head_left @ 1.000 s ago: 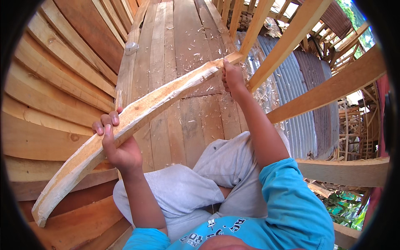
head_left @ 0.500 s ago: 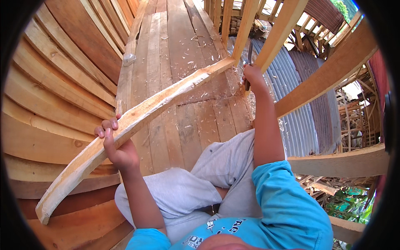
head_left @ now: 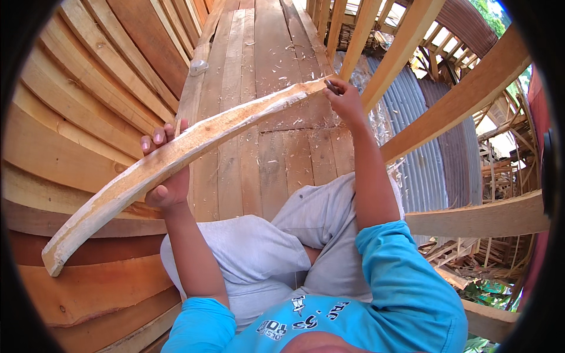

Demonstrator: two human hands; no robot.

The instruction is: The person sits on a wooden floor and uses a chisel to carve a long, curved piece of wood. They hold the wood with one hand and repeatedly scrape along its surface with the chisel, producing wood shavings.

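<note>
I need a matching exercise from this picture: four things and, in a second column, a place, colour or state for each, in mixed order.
1. left hand
2. right hand
3. shirt
4. trousers

A. light grey
B. under the curved timber, fingers showing beyond it
C. bright blue
D. at the timber's right end, holding a dark tool

Pairs: 1-B; 2-D; 3-C; 4-A

dark tool (head_left: 332,87) mostly hidden, shirt (head_left: 409,288) cut off

A beam (head_left: 235,120) slants from lower left to upper centre, over floor planks (head_left: 268,50); legs (head_left: 253,247) fill bottom centre, boards (head_left: 65,138) the left, posts (head_left: 401,56) the upper right, metal sheets (head_left: 406,109) behind.
</note>
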